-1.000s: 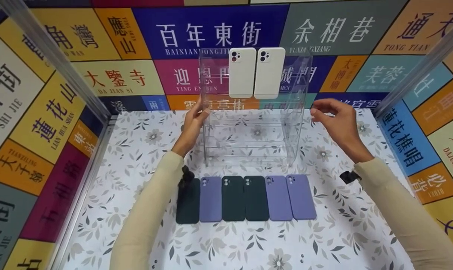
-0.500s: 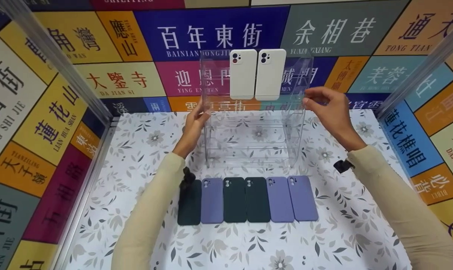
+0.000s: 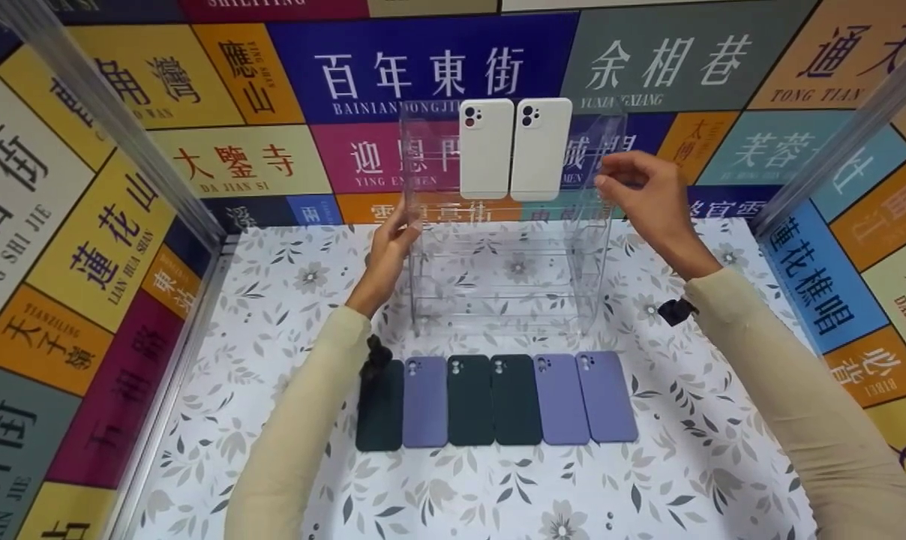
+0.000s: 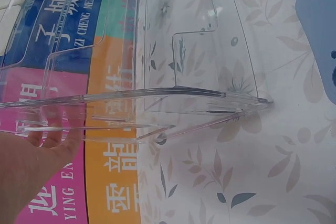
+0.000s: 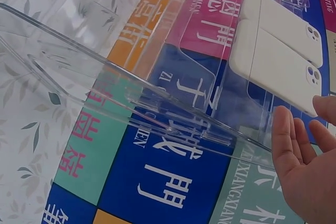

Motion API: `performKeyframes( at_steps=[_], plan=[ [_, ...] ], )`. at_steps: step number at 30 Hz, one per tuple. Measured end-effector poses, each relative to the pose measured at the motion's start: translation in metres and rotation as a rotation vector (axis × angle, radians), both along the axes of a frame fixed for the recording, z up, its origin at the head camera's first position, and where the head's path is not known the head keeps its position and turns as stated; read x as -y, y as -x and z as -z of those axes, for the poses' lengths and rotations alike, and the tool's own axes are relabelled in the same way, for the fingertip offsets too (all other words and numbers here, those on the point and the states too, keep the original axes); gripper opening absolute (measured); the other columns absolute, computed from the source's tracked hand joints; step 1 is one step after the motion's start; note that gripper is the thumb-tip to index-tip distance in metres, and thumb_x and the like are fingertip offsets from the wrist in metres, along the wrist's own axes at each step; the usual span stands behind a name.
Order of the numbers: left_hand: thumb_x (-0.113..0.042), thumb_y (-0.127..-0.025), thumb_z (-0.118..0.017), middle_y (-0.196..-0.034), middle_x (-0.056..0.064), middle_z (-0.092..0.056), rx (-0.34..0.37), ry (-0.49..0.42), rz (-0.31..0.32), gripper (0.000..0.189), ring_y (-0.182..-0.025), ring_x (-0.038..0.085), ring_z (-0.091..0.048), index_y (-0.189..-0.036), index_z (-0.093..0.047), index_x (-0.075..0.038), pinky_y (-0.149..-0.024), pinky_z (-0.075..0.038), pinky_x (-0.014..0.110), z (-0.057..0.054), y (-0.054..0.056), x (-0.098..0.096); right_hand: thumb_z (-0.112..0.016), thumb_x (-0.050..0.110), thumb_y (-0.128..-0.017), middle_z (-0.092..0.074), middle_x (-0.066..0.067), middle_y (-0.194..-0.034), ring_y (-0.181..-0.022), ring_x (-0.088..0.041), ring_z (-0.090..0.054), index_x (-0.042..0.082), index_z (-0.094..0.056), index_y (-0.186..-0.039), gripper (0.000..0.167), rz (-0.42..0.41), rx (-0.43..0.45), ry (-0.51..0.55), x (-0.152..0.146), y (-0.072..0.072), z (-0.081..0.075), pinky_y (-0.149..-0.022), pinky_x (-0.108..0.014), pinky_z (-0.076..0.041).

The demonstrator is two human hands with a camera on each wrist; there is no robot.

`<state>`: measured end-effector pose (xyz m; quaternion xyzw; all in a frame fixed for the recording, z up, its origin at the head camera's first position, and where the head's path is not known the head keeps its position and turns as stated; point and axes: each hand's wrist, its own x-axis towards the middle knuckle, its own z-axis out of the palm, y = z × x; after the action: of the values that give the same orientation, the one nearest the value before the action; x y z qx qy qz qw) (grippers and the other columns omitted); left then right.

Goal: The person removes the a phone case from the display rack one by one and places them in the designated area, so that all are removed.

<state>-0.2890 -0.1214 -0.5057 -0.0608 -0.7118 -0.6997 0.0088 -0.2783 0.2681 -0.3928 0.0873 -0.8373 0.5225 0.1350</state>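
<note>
A clear acrylic display stand (image 3: 498, 298) with stepped shelves stands near the back wall. Two white phone cases, a left one (image 3: 486, 154) and a right one (image 3: 541, 154), lean side by side on its top tier. My left hand (image 3: 385, 255) grips the stand's left side panel; in the left wrist view its fingers show through the clear plastic. Beside the upper right side panel is my right hand (image 3: 652, 206), fingers loosely bent and holding nothing. The right wrist view puts its fingertips (image 5: 283, 116) right at the panel's edge, near a white case (image 5: 273, 66).
A row of phone cases lies in front of the stand: dark green ones (image 3: 469, 401) and purple ones (image 3: 607, 397). My left wrist's dark camera (image 3: 376, 356) overlaps the leftmost green case. Printed panels (image 3: 423, 60) wall in the floral tabletop (image 3: 558, 487) at back and sides.
My right hand has moved left and up, from apart from the stand to its upper right side panel. The left hand keeps its grip; the stand and cases stay put.
</note>
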Motion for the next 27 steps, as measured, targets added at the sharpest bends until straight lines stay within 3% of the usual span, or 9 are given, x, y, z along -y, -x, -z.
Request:
performKeyframes(
  at_steps=[9,13,27],
  plan=[
    [-0.022,-0.114,-0.056,-0.166,0.021,-0.048,-0.006,-0.027,0.007,0.067,-0.152,0.037,-0.048,-0.175,-0.030,-0.023,-0.124,-0.039,0.059,0.001,0.002,0.000,-0.080,0.019,-0.104,-0.076,-0.014,-0.125,-0.103,-0.015,-0.074,0.008,-0.077,-0.137,0.034,-0.011,-0.011,-0.028,0.008,0.010,-0.004,-0.088,-0.019,-0.060],
    [-0.022,-0.114,-0.056,-0.166,0.019,-0.050,-0.008,-0.021,0.007,0.067,-0.152,0.032,-0.047,-0.175,-0.030,-0.024,-0.126,-0.039,0.055,0.001,0.002,-0.001,-0.079,0.020,-0.104,-0.075,-0.015,-0.128,-0.105,-0.015,-0.073,0.008,-0.075,-0.140,0.037,-0.002,0.003,-0.050,0.011,0.014,-0.006,-0.090,-0.019,-0.059],
    [-0.023,-0.113,-0.058,-0.159,0.016,-0.055,0.002,-0.031,-0.009,0.068,-0.146,0.034,-0.055,-0.175,-0.031,-0.024,-0.124,-0.041,0.052,0.001,0.002,0.000,-0.078,0.022,-0.105,-0.074,-0.013,-0.130,-0.108,-0.018,-0.075,0.009,-0.072,-0.145,0.042,-0.017,0.044,-0.055,0.025,0.029,-0.006,-0.092,-0.021,-0.061]
  ],
)
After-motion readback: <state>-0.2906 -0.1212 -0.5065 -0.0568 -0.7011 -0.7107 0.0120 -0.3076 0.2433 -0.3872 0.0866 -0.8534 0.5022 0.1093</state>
